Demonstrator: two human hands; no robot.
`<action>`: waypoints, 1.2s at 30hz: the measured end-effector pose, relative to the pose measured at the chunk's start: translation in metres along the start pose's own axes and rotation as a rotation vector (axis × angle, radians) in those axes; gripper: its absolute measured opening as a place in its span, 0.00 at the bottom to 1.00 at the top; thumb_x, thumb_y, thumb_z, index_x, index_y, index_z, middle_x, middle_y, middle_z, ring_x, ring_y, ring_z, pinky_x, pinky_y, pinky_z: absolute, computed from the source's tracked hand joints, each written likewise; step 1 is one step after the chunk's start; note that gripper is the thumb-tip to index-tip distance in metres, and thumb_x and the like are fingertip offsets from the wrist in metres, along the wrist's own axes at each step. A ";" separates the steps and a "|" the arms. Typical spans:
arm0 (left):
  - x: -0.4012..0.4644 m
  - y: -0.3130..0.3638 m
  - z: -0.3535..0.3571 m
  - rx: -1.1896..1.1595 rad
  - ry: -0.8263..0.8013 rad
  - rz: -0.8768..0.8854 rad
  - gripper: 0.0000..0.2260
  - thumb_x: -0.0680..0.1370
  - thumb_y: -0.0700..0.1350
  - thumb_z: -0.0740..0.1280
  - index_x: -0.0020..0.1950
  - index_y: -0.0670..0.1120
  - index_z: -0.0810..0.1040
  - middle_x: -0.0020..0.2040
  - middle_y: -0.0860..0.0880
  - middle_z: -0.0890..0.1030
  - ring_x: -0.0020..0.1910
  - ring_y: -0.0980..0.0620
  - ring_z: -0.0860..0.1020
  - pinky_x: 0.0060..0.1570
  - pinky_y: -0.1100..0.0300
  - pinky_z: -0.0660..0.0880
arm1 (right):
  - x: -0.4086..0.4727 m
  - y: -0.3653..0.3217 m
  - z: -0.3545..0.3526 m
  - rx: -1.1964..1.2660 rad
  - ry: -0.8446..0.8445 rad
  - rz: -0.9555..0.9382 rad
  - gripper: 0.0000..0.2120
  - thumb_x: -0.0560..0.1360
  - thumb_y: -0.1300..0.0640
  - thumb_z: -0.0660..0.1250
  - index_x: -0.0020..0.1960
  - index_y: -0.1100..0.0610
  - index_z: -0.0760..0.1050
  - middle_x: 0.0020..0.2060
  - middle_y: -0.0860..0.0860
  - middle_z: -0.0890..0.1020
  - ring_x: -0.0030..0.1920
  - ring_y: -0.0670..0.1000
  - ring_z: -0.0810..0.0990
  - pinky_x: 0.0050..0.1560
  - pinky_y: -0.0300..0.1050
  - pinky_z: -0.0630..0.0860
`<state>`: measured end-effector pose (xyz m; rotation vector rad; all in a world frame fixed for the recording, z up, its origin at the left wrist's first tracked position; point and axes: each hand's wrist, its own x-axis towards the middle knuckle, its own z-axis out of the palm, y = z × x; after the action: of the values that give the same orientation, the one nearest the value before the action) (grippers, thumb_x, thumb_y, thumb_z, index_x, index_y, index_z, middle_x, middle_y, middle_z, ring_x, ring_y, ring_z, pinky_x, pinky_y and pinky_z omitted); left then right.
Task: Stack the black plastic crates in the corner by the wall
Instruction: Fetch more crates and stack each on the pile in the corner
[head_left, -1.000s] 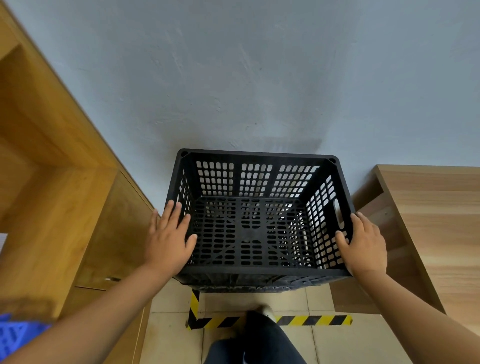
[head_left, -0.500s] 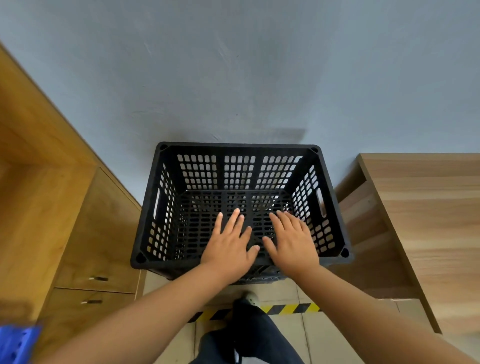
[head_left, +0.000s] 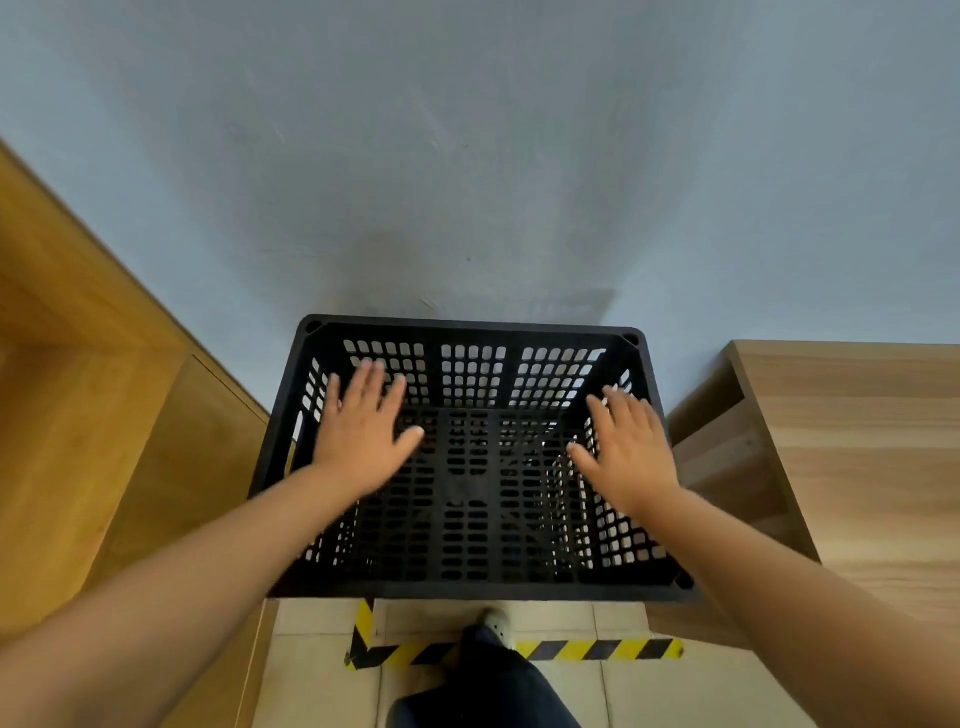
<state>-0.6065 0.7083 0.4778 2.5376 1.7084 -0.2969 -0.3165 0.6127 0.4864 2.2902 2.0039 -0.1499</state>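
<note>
A black perforated plastic crate (head_left: 470, 584) stands open-topped against the grey wall, between two wooden units. I look straight down into it. My left hand (head_left: 363, 431) hovers over the crate's left inner side, fingers straight and spread, holding nothing. My right hand (head_left: 628, 447) is over the right inner side, fingers also straight and spread, empty. Whether either palm touches the crate's walls I cannot tell. What the crate stands on is hidden under it.
A wooden cabinet (head_left: 119, 441) flanks the crate on the left and a wooden counter (head_left: 852, 441) on the right. Yellow-black hazard tape (head_left: 597, 649) marks the tiled floor in front. My leg and shoe (head_left: 491, 670) stand just below the crate's near rim.
Both hands left the crate's near rim, where they lay side by side, and moved apart and forward over its left and right sides. The view shifted closer above the crate.
</note>
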 end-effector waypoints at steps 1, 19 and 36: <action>0.013 -0.010 -0.004 0.014 0.009 -0.031 0.33 0.79 0.63 0.46 0.78 0.49 0.41 0.78 0.44 0.39 0.76 0.46 0.36 0.70 0.46 0.33 | 0.012 0.011 -0.003 -0.018 0.005 0.012 0.34 0.76 0.38 0.52 0.76 0.56 0.53 0.76 0.57 0.55 0.77 0.56 0.51 0.75 0.52 0.44; 0.110 0.023 -0.004 0.007 0.109 -0.004 0.38 0.76 0.65 0.53 0.78 0.48 0.43 0.79 0.42 0.44 0.77 0.45 0.40 0.70 0.47 0.28 | 0.094 0.069 0.004 0.078 -0.052 -0.022 0.40 0.77 0.40 0.53 0.76 0.58 0.35 0.74 0.51 0.34 0.74 0.50 0.31 0.71 0.43 0.34; 0.140 0.122 -0.022 0.023 -0.065 0.323 0.43 0.75 0.60 0.60 0.76 0.49 0.33 0.77 0.44 0.34 0.75 0.44 0.31 0.67 0.38 0.29 | 0.049 0.053 0.006 0.118 -0.051 0.180 0.38 0.78 0.42 0.53 0.76 0.57 0.36 0.75 0.53 0.37 0.76 0.52 0.37 0.76 0.49 0.40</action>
<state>-0.4402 0.7929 0.4651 2.7302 1.2521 -0.3724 -0.2575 0.6533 0.4739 2.4967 1.7989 -0.3172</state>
